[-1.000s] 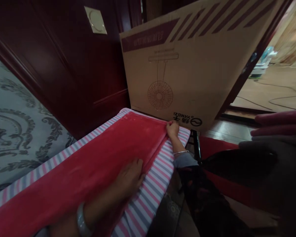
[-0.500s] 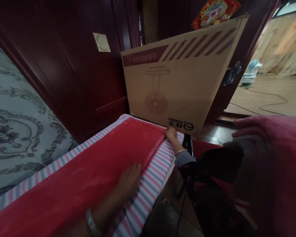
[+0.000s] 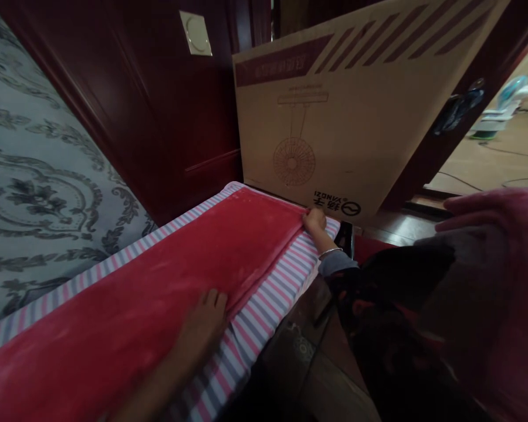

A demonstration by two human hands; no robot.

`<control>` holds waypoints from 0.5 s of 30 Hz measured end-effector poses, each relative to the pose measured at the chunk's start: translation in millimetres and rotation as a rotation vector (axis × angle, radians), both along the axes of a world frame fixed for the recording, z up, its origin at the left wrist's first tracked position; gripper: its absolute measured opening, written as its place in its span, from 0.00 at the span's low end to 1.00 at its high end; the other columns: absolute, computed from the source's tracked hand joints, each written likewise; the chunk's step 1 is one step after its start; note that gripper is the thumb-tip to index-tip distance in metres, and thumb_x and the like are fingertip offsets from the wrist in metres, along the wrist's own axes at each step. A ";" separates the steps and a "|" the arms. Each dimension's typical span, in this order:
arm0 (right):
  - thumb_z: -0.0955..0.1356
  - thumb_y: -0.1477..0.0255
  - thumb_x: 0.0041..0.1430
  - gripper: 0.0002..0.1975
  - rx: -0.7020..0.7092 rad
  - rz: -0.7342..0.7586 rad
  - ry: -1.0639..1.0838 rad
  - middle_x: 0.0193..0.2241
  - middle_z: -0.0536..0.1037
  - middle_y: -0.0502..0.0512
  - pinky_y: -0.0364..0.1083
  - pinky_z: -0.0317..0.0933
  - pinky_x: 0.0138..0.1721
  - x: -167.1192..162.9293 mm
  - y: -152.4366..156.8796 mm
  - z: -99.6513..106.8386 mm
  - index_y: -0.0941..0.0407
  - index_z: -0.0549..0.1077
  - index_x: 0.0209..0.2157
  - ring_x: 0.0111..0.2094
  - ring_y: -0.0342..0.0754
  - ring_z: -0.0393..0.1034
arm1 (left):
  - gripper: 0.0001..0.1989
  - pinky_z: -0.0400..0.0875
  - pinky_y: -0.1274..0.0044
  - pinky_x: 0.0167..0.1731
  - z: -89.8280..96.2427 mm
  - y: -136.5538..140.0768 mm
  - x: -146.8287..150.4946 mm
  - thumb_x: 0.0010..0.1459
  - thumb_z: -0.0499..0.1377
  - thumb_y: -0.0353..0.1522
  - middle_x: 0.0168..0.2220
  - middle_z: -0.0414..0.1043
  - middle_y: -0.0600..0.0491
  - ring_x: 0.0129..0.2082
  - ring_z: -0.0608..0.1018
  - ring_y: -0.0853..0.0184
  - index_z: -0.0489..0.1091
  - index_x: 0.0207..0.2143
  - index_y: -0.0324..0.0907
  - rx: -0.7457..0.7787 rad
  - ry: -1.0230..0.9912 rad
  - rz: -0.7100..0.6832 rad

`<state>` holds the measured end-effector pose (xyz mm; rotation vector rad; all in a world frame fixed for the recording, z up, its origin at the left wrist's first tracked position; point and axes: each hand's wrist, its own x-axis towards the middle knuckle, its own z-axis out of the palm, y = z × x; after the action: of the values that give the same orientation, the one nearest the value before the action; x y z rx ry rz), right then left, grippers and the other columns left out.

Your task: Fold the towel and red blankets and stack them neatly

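A folded red blanket (image 3: 176,264) with a plush look lies lengthwise on a mattress (image 3: 268,293) covered in pink, grey and white stripes. My right hand (image 3: 315,221), in a dark sleeve with a grey cuff and a bracelet, is closed on the blanket's far right corner. Nearer to me, my left hand (image 3: 206,316) rests on top of the blanket close to its right folded edge. Its fingers are laid out on the cloth, slightly blurred. Along that edge the blanket's layers show, with the striped cover beside them.
A large cardboard box (image 3: 352,117) with a fan drawing stands at the bed's far end. Dark red panelling (image 3: 158,105) and patterned wallpaper (image 3: 48,193) border the left. Pink cloth (image 3: 506,252) hangs at right. Through a doorway, a white and teal fan (image 3: 504,111) stands on the floor.
My left hand has slid back along the blanket's edge, toward me and to the left. My right hand keeps its hold on the corner. The view has shifted slightly left and down.
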<state>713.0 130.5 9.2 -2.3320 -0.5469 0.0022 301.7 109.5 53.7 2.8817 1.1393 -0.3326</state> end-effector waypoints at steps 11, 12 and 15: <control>0.62 0.76 0.57 0.16 0.115 -0.014 -0.097 0.39 0.77 0.65 0.50 0.62 0.46 15.5 -17.1 -17.3 0.62 0.77 0.43 0.41 0.56 0.70 | 0.20 0.71 0.66 0.48 -17.9 -15.7 -14.4 0.63 0.49 0.22 0.49 0.74 0.43 0.49 0.76 0.57 0.70 0.54 0.41 0.122 -0.073 -0.080; 0.62 0.76 0.57 0.16 0.117 -0.011 -0.101 0.39 0.77 0.65 0.50 0.62 0.46 14.9 -18.0 -20.2 0.62 0.77 0.44 0.41 0.56 0.70 | 0.18 0.71 0.65 0.47 -20.0 -17.1 -19.9 0.64 0.49 0.24 0.47 0.74 0.43 0.48 0.76 0.56 0.70 0.53 0.40 0.142 -0.095 -0.071; 0.63 0.74 0.58 0.18 0.123 -0.001 -0.114 0.42 0.77 0.68 0.51 0.62 0.48 14.2 -19.6 -24.2 0.64 0.76 0.46 0.44 0.58 0.70 | 0.15 0.72 0.66 0.43 -25.1 -23.3 -44.0 0.65 0.51 0.30 0.45 0.74 0.43 0.44 0.77 0.56 0.71 0.51 0.39 0.200 -0.199 -0.066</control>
<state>727.2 111.0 -14.9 -2.2225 -0.5852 -0.1614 257.7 86.2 28.6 3.0403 1.1040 0.0718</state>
